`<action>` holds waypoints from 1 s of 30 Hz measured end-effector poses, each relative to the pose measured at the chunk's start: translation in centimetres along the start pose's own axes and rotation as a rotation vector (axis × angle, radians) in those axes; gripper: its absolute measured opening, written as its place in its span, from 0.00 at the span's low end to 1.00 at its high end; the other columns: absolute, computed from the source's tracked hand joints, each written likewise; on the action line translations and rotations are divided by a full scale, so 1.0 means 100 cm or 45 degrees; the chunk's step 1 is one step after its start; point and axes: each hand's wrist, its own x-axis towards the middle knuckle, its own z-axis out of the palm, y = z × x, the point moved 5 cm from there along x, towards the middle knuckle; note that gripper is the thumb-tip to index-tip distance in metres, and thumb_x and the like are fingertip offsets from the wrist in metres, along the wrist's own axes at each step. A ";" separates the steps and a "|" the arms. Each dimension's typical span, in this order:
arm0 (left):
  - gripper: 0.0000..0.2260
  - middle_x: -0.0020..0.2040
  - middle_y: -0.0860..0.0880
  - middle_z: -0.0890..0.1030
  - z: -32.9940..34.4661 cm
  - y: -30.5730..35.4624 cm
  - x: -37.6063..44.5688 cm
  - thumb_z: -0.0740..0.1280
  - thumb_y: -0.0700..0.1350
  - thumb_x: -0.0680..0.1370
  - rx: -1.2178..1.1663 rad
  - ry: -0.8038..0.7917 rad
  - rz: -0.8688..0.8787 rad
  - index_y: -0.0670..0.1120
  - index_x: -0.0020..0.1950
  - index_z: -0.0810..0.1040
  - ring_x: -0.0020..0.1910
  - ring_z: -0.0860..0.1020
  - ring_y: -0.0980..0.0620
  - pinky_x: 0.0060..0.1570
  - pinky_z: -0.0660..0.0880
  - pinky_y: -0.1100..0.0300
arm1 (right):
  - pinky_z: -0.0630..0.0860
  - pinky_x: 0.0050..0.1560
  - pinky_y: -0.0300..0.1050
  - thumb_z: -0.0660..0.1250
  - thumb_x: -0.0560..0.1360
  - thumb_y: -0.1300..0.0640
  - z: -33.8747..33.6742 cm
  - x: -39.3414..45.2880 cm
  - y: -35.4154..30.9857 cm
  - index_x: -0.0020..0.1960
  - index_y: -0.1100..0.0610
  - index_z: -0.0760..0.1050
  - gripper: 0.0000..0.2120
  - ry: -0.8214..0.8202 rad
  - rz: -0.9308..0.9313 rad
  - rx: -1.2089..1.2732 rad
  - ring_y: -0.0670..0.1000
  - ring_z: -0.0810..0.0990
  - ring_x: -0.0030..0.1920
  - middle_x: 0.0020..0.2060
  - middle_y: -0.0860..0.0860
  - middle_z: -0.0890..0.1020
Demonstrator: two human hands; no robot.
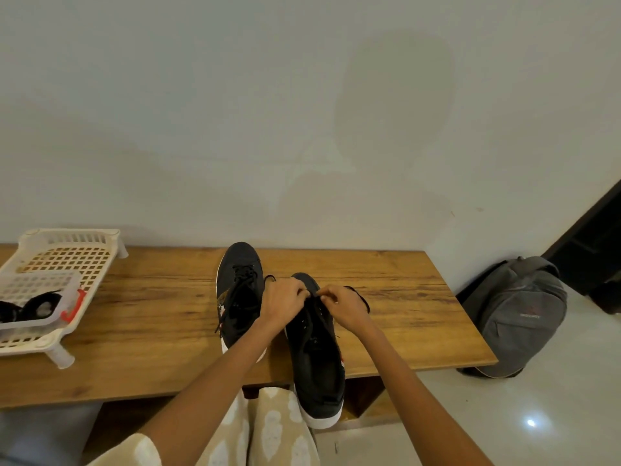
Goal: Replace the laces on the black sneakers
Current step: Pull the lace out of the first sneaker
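- Sitting on the wooden bench (386, 317), toes toward the wall: two black sneakers with white soles.
- Lying on the left, fully on the bench top: the laced sneaker (239, 290), its black lace (242, 280) threaded through the eyelets and trailing loose down the near side.
- Lying on the right, heel overhanging the near edge of the bench: the second sneaker (314, 351), eyelets along the near part showing bare.
- Working close together over the toe end of that second sneaker: the left hand (282, 302) and the right hand (342, 306), fingertips nearly meeting.
- Pinching a black lace (361, 297) with curled fingers: both hands, a free loop of it curving out past the right hand onto the wood.
- Resting at the left end of the bench: a white slotted tray (97, 264) on short legs.
- Sitting inside that tray: a clear plastic box (43, 287) with a red latch, holding dark items too blurred to identify.
- Leaning on the floor at the right end of the bench: a grey backpack (517, 317).
- Showing at the bottom: patterned cream fabric (272, 432) over the person's lap.
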 end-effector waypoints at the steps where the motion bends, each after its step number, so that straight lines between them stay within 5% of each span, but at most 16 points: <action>1: 0.10 0.44 0.52 0.83 -0.001 -0.002 -0.001 0.63 0.51 0.79 -0.100 0.026 -0.064 0.50 0.47 0.83 0.43 0.79 0.52 0.37 0.72 0.60 | 0.67 0.45 0.35 0.58 0.81 0.57 -0.001 0.000 -0.001 0.62 0.57 0.76 0.13 0.012 -0.003 0.001 0.48 0.78 0.54 0.54 0.50 0.81; 4: 0.09 0.46 0.54 0.82 0.008 0.001 -0.002 0.66 0.50 0.78 -0.359 0.026 -0.125 0.50 0.49 0.84 0.47 0.79 0.54 0.39 0.69 0.62 | 0.68 0.37 0.37 0.59 0.81 0.52 -0.002 0.005 0.001 0.56 0.56 0.80 0.14 0.009 -0.020 -0.034 0.43 0.76 0.39 0.40 0.47 0.81; 8: 0.08 0.45 0.50 0.84 0.017 0.001 -0.005 0.68 0.46 0.77 -0.599 0.137 -0.149 0.43 0.47 0.85 0.48 0.79 0.53 0.46 0.70 0.62 | 0.74 0.42 0.42 0.64 0.77 0.52 -0.007 0.009 0.000 0.55 0.55 0.81 0.11 -0.169 -0.019 -0.097 0.46 0.78 0.42 0.44 0.48 0.83; 11: 0.08 0.51 0.48 0.82 0.022 0.004 -0.007 0.67 0.43 0.77 -0.745 0.086 -0.161 0.42 0.52 0.82 0.54 0.76 0.52 0.56 0.70 0.58 | 0.67 0.34 0.42 0.65 0.76 0.56 -0.012 0.014 -0.005 0.39 0.58 0.80 0.10 -0.191 -0.011 -0.199 0.49 0.74 0.31 0.29 0.50 0.76; 13: 0.11 0.57 0.49 0.79 0.028 0.010 -0.005 0.66 0.41 0.78 -0.860 -0.081 -0.120 0.45 0.60 0.78 0.58 0.74 0.54 0.57 0.69 0.62 | 0.65 0.34 0.43 0.65 0.75 0.57 -0.015 0.018 -0.011 0.31 0.58 0.75 0.14 -0.177 -0.013 -0.343 0.55 0.75 0.35 0.29 0.52 0.73; 17: 0.17 0.56 0.50 0.77 0.042 0.009 0.002 0.68 0.41 0.75 -0.929 -0.378 -0.172 0.47 0.63 0.74 0.57 0.75 0.51 0.56 0.72 0.56 | 0.74 0.40 0.47 0.68 0.74 0.52 -0.034 0.029 -0.032 0.43 0.58 0.83 0.10 -0.065 -0.015 -0.541 0.53 0.79 0.43 0.41 0.53 0.81; 21: 0.03 0.42 0.49 0.82 0.047 0.005 0.002 0.71 0.47 0.74 -1.181 -0.316 -0.317 0.49 0.44 0.81 0.46 0.79 0.51 0.50 0.73 0.54 | 0.71 0.39 0.44 0.68 0.73 0.48 -0.046 0.039 -0.058 0.42 0.58 0.81 0.13 -0.066 -0.027 -0.774 0.52 0.77 0.42 0.37 0.52 0.81; 23: 0.07 0.36 0.49 0.79 0.046 0.004 0.003 0.71 0.46 0.75 -1.235 -0.207 -0.404 0.49 0.36 0.79 0.42 0.77 0.50 0.46 0.72 0.52 | 0.70 0.38 0.43 0.67 0.73 0.47 -0.044 0.041 -0.062 0.41 0.57 0.80 0.14 -0.088 -0.008 -0.787 0.50 0.75 0.40 0.36 0.51 0.80; 26: 0.07 0.38 0.49 0.81 0.043 0.003 0.000 0.70 0.44 0.76 -1.493 -0.121 -0.587 0.49 0.37 0.80 0.47 0.79 0.47 0.54 0.74 0.49 | 0.62 0.30 0.41 0.65 0.76 0.49 -0.042 0.038 -0.052 0.35 0.55 0.74 0.15 -0.143 0.054 -0.506 0.47 0.68 0.31 0.29 0.49 0.72; 30: 0.04 0.49 0.43 0.82 0.041 -0.002 -0.001 0.69 0.45 0.77 -1.854 -0.083 -0.778 0.46 0.43 0.81 0.54 0.79 0.44 0.59 0.74 0.48 | 0.67 0.36 0.42 0.64 0.77 0.51 -0.032 0.025 -0.024 0.49 0.59 0.82 0.12 -0.271 0.081 -0.260 0.50 0.75 0.37 0.36 0.51 0.80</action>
